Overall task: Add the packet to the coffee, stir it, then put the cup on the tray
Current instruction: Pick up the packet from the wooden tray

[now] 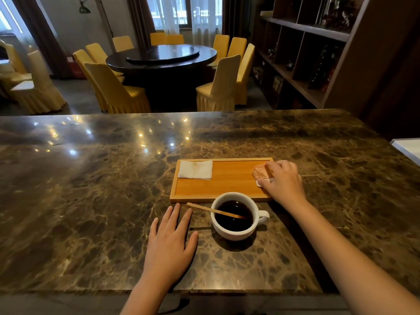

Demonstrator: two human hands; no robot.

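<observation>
Orange foil packet (261, 173) under right hand (284, 181)

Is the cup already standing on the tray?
No, the cup stands on the marble counter, just in front of the wooden tray.

Restaurant or banquet dining room. Upper centre: large round dark dining table (161, 56) with a turntable (162, 52) on top, ringed by chairs in yellow skirted covers (218, 87). Curtained windows (181, 12) behind. Upper right: dark display shelving (302, 55). Foreground: polished brown marble tabletop (91, 189).
</observation>
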